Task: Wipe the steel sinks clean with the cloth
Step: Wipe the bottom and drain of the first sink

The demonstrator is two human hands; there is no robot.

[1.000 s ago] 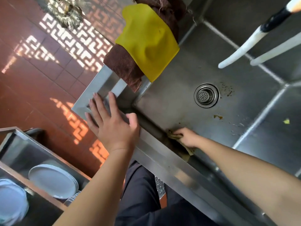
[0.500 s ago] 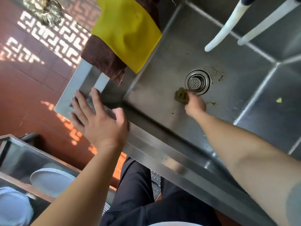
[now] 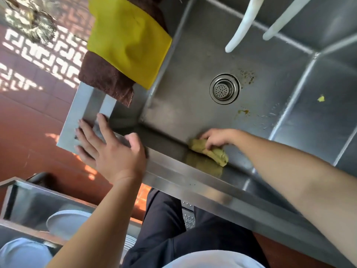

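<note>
A steel sink (image 3: 185, 78) fills the middle of the view, with a round drain (image 3: 224, 89) in its floor. My right hand (image 3: 218, 137) grips a bunched olive-green cloth (image 3: 209, 151) against the sink floor where it meets the near wall. My left hand (image 3: 110, 151) rests flat with spread fingers on the sink's front left corner rim. Brownish specks (image 3: 248, 75) lie beyond the drain and a yellow-brown smear (image 3: 243, 112) lies to its right. A second basin (image 3: 318, 120) adjoins on the right.
A yellow cloth (image 3: 127, 43) lies over a brown towel (image 3: 104, 78), both draped on the sink's left rim. Two white faucet spouts (image 3: 243, 26) hang over the back of the sink. Plates (image 3: 63, 223) sit in a steel rack at lower left. A yellow scrap (image 3: 321, 98) lies in the right basin.
My right hand has pulled the cloth back from beside the drain to the near wall of the sink. My left hand has stayed on the corner rim.
</note>
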